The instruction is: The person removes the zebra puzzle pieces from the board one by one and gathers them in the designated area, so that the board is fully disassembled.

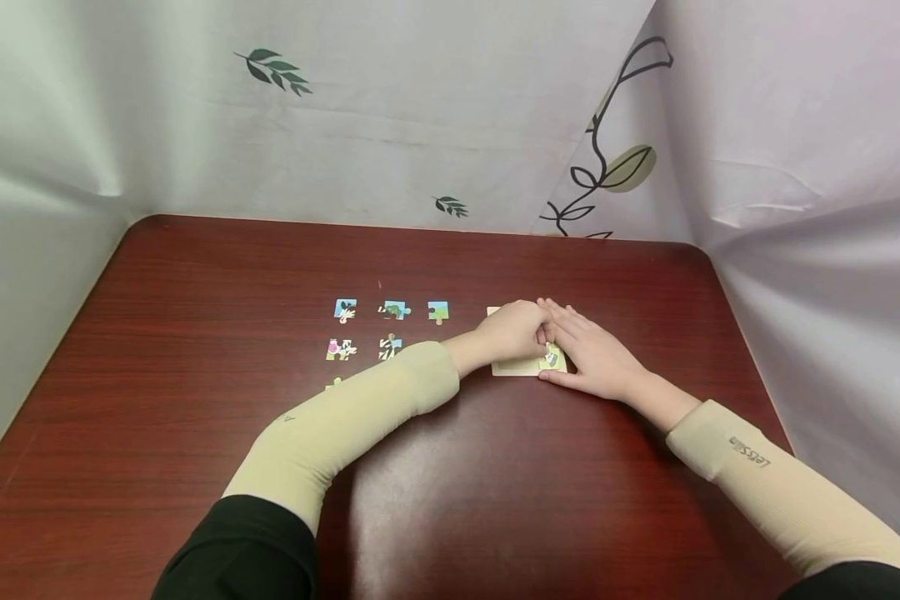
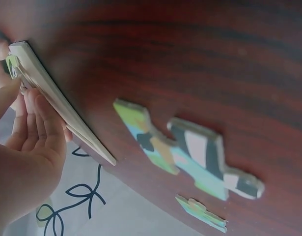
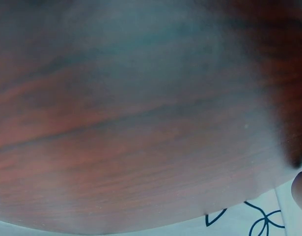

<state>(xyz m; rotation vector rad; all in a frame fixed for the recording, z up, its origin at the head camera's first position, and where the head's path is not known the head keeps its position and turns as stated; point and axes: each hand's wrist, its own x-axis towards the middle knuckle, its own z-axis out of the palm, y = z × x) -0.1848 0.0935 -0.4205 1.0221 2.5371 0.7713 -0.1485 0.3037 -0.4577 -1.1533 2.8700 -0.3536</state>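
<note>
A pale puzzle board (image 1: 513,367) lies to the right of the table's middle, partly covered by both hands. At its lower right corner sits a green puzzle piece (image 1: 551,357) with a black-and-white figure. My left hand (image 1: 512,332) reaches over the board with curled fingers; thumb and fingertips meet at what looks like a thin puzzle piece (image 2: 28,78), mostly hidden. My right hand (image 1: 596,354) rests along the board's right edge, its fingers extended and its thumb by the lower corner. The right wrist view shows only a fingertip at its right border.
Left of the board, several loose puzzle pieces lie in rows, among them a blue-green piece (image 1: 438,311), a zebra-striped piece (image 1: 387,348) and a pink-and-white piece (image 1: 339,350). The left sleeve (image 1: 360,400) covers part of this area. A white curtain (image 1: 390,142) hangs behind the brown table (image 1: 157,375).
</note>
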